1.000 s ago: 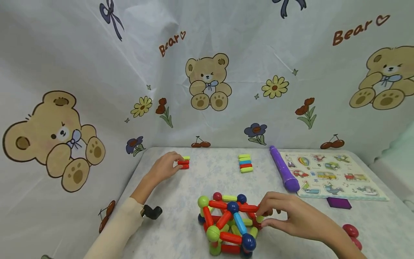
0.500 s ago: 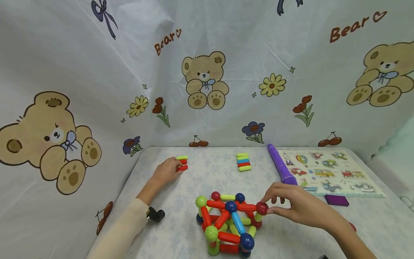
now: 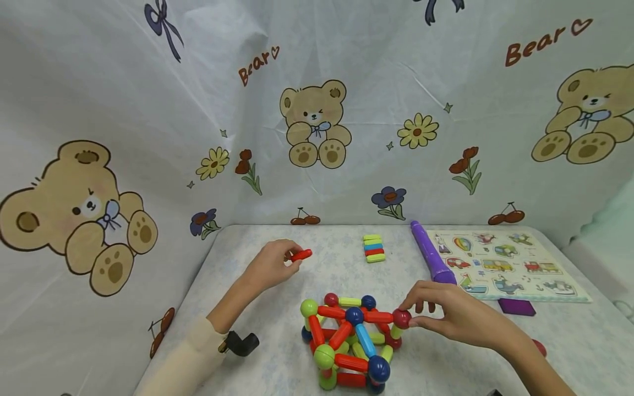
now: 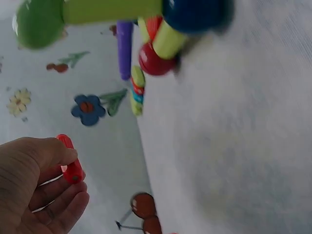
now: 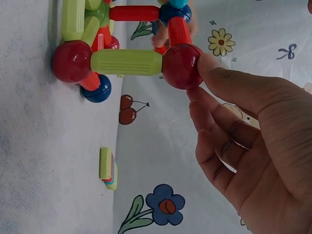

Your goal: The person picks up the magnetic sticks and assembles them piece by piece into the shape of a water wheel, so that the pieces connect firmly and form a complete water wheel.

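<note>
In the head view my left hand [image 3: 273, 265] pinches a red magnetic rod [image 3: 301, 255] between thumb and fingers, raised off the far left of the table. The left wrist view shows that red rod [image 4: 71, 165] with one end towards the camera. My right hand [image 3: 458, 314] pinches a dark red ball [image 3: 402, 319] at the right corner of a frame built of magnetic rods and balls [image 3: 342, 335]. Seen from the right wrist, the ball [image 5: 182, 67] joins a green rod [image 5: 127, 62] and a red rod [image 5: 179, 30].
A row of several coloured rods [image 3: 373, 248] lies at the back. To its right are a purple wand-shaped thing [image 3: 430, 254], a picture board [image 3: 515, 269] and a small purple block [image 3: 517, 307]. A red object [image 3: 540, 347] shows partly behind my right forearm.
My left hand has picked a red rod from the small group at back left and moved right with it. My right fingers have shifted onto the red ball, now visible at the frame's upper right corner.
</note>
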Motion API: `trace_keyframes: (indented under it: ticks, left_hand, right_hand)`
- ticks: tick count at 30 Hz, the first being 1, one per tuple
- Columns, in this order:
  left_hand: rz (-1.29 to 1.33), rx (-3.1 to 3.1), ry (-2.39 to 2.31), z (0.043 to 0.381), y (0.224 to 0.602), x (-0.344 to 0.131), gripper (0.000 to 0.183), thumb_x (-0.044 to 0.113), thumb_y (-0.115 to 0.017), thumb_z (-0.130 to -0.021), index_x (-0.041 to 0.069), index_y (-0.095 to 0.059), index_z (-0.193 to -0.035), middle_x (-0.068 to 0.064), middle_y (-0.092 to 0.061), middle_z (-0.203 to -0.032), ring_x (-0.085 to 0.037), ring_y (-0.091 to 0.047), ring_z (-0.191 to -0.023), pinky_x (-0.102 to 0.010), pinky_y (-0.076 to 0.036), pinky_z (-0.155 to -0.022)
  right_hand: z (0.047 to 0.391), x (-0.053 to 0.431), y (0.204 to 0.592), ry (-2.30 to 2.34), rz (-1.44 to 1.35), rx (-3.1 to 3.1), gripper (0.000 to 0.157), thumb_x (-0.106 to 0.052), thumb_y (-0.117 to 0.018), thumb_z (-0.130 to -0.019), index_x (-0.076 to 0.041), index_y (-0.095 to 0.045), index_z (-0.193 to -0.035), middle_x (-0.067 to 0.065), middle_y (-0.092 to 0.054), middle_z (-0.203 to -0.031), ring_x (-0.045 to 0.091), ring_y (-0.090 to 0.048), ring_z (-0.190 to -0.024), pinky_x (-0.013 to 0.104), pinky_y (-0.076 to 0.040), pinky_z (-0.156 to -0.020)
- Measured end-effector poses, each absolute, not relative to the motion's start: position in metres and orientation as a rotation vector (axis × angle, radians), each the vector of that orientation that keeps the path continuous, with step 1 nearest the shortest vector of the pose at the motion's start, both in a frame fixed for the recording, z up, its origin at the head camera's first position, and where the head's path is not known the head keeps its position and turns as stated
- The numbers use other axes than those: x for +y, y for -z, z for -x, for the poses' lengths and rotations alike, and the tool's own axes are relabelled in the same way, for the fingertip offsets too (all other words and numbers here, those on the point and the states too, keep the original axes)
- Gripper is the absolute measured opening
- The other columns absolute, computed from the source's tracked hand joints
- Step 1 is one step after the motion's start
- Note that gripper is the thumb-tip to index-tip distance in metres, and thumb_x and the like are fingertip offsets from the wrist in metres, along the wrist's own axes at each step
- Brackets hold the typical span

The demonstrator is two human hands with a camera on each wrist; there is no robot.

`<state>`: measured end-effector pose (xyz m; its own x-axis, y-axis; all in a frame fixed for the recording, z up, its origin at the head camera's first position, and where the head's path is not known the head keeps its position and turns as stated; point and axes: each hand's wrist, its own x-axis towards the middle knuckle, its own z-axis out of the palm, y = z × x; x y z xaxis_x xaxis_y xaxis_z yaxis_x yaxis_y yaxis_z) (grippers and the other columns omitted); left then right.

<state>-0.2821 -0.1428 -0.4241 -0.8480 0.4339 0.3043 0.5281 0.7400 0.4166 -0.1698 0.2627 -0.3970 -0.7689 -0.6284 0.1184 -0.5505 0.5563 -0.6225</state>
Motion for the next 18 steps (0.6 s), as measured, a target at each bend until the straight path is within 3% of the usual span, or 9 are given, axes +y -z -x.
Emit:
trace_keyframes:
  ticks: [13,18]
  left_hand:
    - [1.252,-2.750,0.669,0.196,0.371,-0.063,0.030,0.021,-0.082,-0.099,0.014,-0.078,-0.127,0.003,-0.075,-0.116,-0.007,-0.067,-0.103,-0.014,-0.055,-0.086]
    - [1.411,-2.738,0.568,0.178,0.370,-0.045,0.029,0.023,-0.080,-0.100,0.015,-0.079,-0.128,0.006,-0.073,-0.110,0.000,-0.062,-0.095,-0.005,-0.049,-0.082]
  right_hand:
    - [0.169,0.263,0.398,1.009,1.018,2.658,0.019,-0.037,-0.079,-0.099,-0.034,-0.077,-0.118,-0.016,-0.073,-0.112,0.003,-0.064,-0.092,0.026,-0.058,-0.074]
    - [0.169,0.264,0.398,1.013,1.026,2.661,0.019,-0.037,-0.079,-0.099,-0.034,-0.078,-0.118,-0.017,-0.073,-0.111,0.003,-0.064,-0.092,0.026,-0.058,-0.073]
